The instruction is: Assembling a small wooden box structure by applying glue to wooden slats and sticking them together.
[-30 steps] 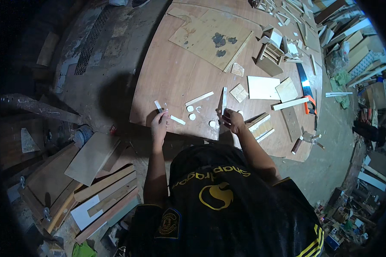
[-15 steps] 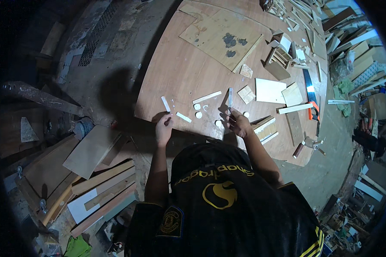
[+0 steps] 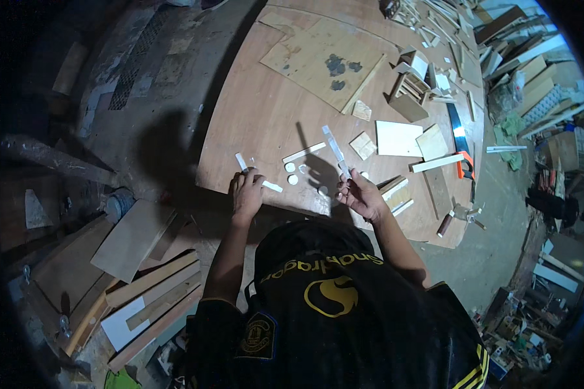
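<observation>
My right hand (image 3: 362,196) holds a long, flat, silvery strip (image 3: 334,148), perhaps a blade or a file, by its lower end. The strip tilts up and to the left above the tabletop. Over by the table's near edge, my left hand (image 3: 247,189) reaches down with fingers spread between two small pale strips. One pale strip (image 3: 240,159) pokes out beyond the fingertips; the other strip (image 3: 272,187) lies to their right. Several white discs (image 3: 292,179) and a thin wooden stick (image 3: 304,153) lie between my hands.
On the brown table (image 3: 240,110) rest a stained board (image 3: 324,58), a white panel (image 3: 399,138) and a small wooden box (image 3: 409,97). Farther right lie a handsaw (image 3: 464,162) and a hammer-like tool (image 3: 457,217). Boards (image 3: 136,240) lean at lower left.
My left hand has moved forward over the pale strips. The silvery strip in my right hand has tilted to the left and shows more of its length. The whole view has shifted slightly.
</observation>
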Demonstrator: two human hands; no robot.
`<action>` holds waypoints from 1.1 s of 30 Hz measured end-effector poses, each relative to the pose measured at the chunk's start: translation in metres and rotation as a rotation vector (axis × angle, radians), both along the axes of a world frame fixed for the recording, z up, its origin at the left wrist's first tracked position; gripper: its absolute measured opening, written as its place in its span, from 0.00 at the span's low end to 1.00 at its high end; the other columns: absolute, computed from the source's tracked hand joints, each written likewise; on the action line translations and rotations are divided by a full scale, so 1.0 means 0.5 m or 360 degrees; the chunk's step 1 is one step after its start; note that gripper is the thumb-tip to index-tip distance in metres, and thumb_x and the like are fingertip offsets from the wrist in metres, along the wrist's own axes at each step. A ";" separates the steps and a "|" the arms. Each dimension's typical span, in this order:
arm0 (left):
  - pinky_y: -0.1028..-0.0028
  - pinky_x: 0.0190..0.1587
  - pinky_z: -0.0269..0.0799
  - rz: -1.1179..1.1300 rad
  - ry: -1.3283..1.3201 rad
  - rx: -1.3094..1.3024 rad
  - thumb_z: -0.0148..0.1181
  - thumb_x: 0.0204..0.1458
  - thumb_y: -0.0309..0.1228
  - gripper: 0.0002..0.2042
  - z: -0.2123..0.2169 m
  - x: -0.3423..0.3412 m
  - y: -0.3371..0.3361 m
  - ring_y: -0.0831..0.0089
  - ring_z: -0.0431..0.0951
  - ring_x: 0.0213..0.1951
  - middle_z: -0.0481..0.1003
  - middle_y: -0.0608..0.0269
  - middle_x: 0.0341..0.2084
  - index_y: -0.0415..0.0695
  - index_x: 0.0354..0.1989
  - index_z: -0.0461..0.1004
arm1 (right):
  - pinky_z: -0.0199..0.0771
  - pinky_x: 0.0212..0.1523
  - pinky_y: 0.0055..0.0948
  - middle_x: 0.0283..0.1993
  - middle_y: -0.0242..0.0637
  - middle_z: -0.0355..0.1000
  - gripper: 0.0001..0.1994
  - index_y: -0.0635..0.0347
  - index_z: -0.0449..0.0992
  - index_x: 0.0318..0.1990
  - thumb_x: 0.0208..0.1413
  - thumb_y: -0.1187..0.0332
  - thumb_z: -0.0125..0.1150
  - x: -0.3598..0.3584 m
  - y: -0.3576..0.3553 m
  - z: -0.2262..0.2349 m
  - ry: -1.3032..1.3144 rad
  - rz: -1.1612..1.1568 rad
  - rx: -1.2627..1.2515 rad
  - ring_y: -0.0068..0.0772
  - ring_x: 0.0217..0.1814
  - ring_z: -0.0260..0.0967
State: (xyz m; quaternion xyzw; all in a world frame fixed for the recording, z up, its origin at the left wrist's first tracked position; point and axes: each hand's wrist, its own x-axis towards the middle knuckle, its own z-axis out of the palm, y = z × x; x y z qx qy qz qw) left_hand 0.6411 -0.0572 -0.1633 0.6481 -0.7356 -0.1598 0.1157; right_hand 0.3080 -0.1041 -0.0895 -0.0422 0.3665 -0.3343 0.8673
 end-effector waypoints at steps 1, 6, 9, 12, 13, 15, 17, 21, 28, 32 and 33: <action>0.59 0.54 0.61 0.0018 -0.0047 0.0029 0.63 0.44 0.29 0.17 -0.001 0.001 0.001 0.58 0.65 0.51 0.67 0.65 0.51 0.48 0.46 0.74 | 0.74 0.40 0.31 0.35 0.27 0.72 0.13 0.53 0.70 0.43 0.60 0.55 0.56 0.010 0.000 0.023 0.0019 -0.0021 -0.0011 0.22 0.36 0.70; 0.58 0.52 0.59 0.0064 0.0085 0.0096 0.61 0.46 0.31 0.12 -0.005 -0.009 0.006 0.59 0.66 0.50 0.71 0.63 0.44 0.46 0.40 0.72 | 0.72 0.42 0.30 0.37 0.30 0.71 0.19 0.57 0.69 0.52 0.58 0.56 0.59 0.013 0.002 0.065 0.0131 0.0021 -0.0158 0.25 0.38 0.68; 0.57 0.51 0.62 0.0160 0.0267 -0.0029 0.65 0.42 0.28 0.14 -0.008 -0.008 0.020 0.58 0.69 0.46 0.74 0.61 0.40 0.44 0.39 0.71 | 0.72 0.42 0.28 0.37 0.31 0.71 0.22 0.59 0.69 0.55 0.57 0.57 0.60 0.022 0.000 0.098 0.0176 0.0092 -0.0280 0.23 0.39 0.68; 0.58 0.46 0.67 0.0235 0.0619 -0.0200 0.64 0.43 0.25 0.14 -0.005 -0.006 0.033 0.54 0.72 0.41 0.74 0.56 0.37 0.43 0.40 0.71 | 0.72 0.43 0.28 0.37 0.32 0.72 0.23 0.62 0.69 0.56 0.57 0.60 0.61 0.038 0.000 0.127 0.0296 0.0147 -0.0418 0.23 0.41 0.69; 0.58 0.46 0.67 0.0236 0.0615 -0.0208 0.64 0.43 0.25 0.14 0.009 -0.013 0.031 0.54 0.72 0.41 0.74 0.56 0.37 0.43 0.40 0.71 | 0.72 0.43 0.28 0.37 0.32 0.72 0.23 0.62 0.69 0.56 0.57 0.60 0.61 0.044 -0.001 0.145 0.0292 0.0149 -0.0426 0.23 0.41 0.69; 0.63 0.43 0.70 0.0426 0.0810 -0.0272 0.62 0.45 0.22 0.14 0.065 -0.039 0.025 0.57 0.74 0.40 0.75 0.55 0.36 0.42 0.42 0.71 | 0.73 0.41 0.23 0.36 0.30 0.73 0.20 0.62 0.70 0.56 0.57 0.68 0.61 0.058 -0.003 0.180 0.0498 0.0109 -0.0525 0.19 0.36 0.70; 0.63 0.44 0.70 0.0543 0.1018 -0.0224 0.62 0.45 0.22 0.14 0.124 -0.061 0.020 0.56 0.74 0.41 0.74 0.54 0.37 0.42 0.42 0.71 | 0.72 0.41 0.22 0.36 0.30 0.73 0.20 0.63 0.69 0.57 0.57 0.68 0.62 0.068 -0.009 0.197 0.0572 0.0177 -0.0720 0.20 0.37 0.69; 0.70 0.46 0.68 0.0564 0.1351 -0.0282 0.60 0.46 0.19 0.14 0.296 -0.103 -0.005 0.65 0.73 0.41 0.73 0.56 0.38 0.40 0.43 0.71 | 0.70 0.41 0.21 0.34 0.29 0.72 0.22 0.65 0.69 0.57 0.56 0.69 0.63 0.106 -0.015 0.257 0.0480 0.0174 -0.0777 0.20 0.37 0.69; 0.64 0.50 0.68 0.0181 0.1446 -0.0752 0.63 0.39 0.16 0.17 0.432 -0.131 -0.049 0.60 0.74 0.43 0.76 0.57 0.39 0.40 0.39 0.71 | 0.67 0.40 0.18 0.35 0.29 0.73 0.22 0.65 0.70 0.56 0.54 0.72 0.65 0.125 -0.008 0.314 0.0608 0.0007 -0.1022 0.18 0.37 0.68; 0.63 0.50 0.67 -0.0062 0.1185 -0.0947 0.64 0.38 0.17 0.17 0.469 -0.143 -0.054 0.60 0.74 0.43 0.77 0.60 0.40 0.42 0.39 0.71 | 0.65 0.39 0.19 0.35 0.29 0.74 0.25 0.65 0.71 0.56 0.48 0.74 0.69 0.126 0.012 0.362 0.1096 -0.0016 -0.1445 0.18 0.36 0.67; 0.63 0.50 0.67 -0.0070 0.1161 -0.0964 0.64 0.38 0.17 0.18 0.470 -0.146 -0.052 0.60 0.73 0.43 0.77 0.60 0.40 0.42 0.40 0.71 | 0.65 0.39 0.19 0.35 0.29 0.74 0.25 0.65 0.71 0.56 0.48 0.74 0.69 0.131 0.015 0.371 0.1095 -0.0027 -0.1445 0.18 0.36 0.67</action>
